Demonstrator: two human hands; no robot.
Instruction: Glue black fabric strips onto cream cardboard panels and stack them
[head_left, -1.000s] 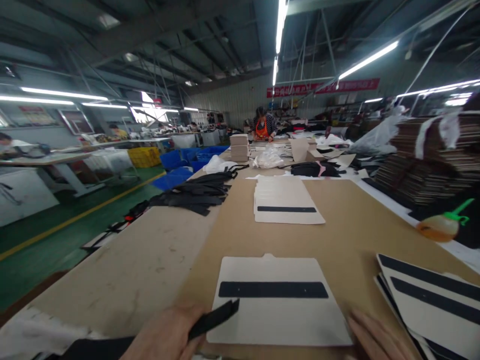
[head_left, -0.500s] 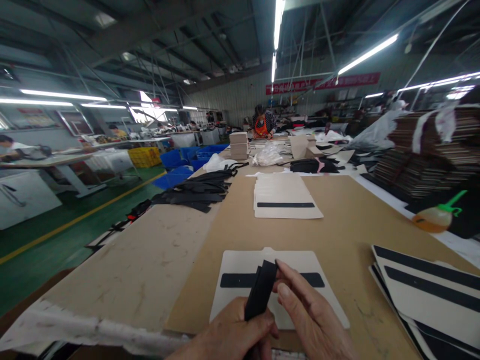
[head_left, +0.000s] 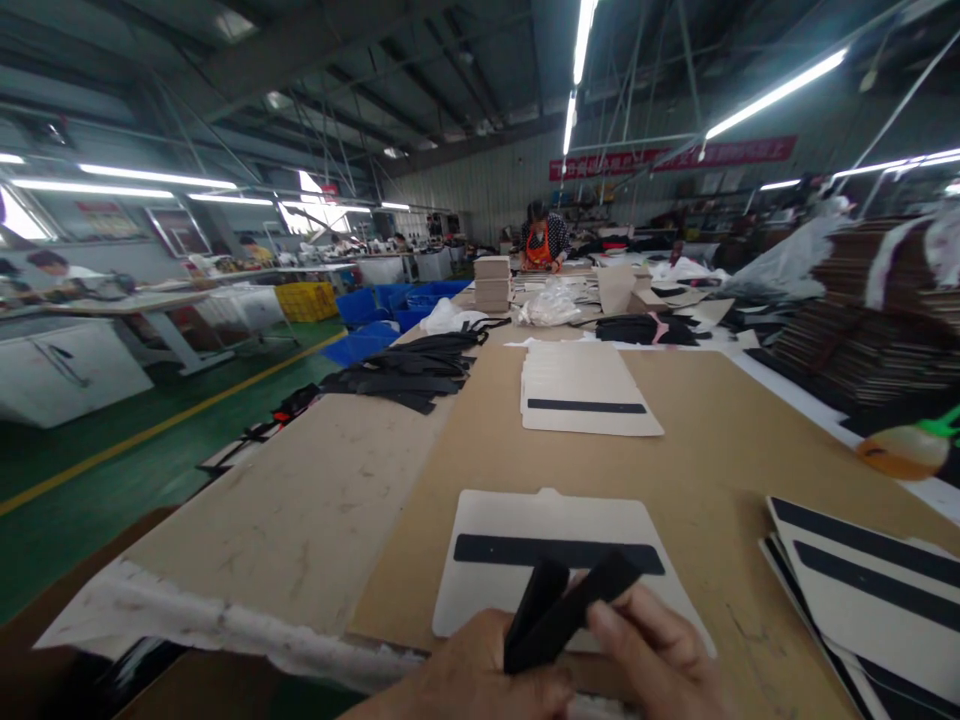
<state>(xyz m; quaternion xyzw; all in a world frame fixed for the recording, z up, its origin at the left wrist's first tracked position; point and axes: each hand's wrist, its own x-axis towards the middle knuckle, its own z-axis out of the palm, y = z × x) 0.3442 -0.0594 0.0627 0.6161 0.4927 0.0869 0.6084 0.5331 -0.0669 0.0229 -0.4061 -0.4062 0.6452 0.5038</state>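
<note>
My left hand [head_left: 495, 670] is closed around a bundle of black strips [head_left: 536, 605] at the table's near edge. The fingers of my right hand [head_left: 652, 640] pinch the end of one black strip [head_left: 600, 590], which slants away from the bundle. Both hands are above the lower part of a cream board [head_left: 600, 515], which lies flat with one black band [head_left: 555, 552] across it. The hands and strips cover part of this board. Whether the lower end of the pinched strip is still inside the left hand's bundle is hard to see.
Cream boards [head_left: 585, 375] are stacked farther up the table. More banded boards [head_left: 877, 570] lie at right, near an orange-filled bottle [head_left: 904, 452]. Loose black strips [head_left: 405, 370] are piled at left. A person in an orange apron [head_left: 541, 245] stands at the far end.
My right fingers have closed on the end of a strip and drawn it rightward, apart from the bundle. The view has turned slightly left.
</note>
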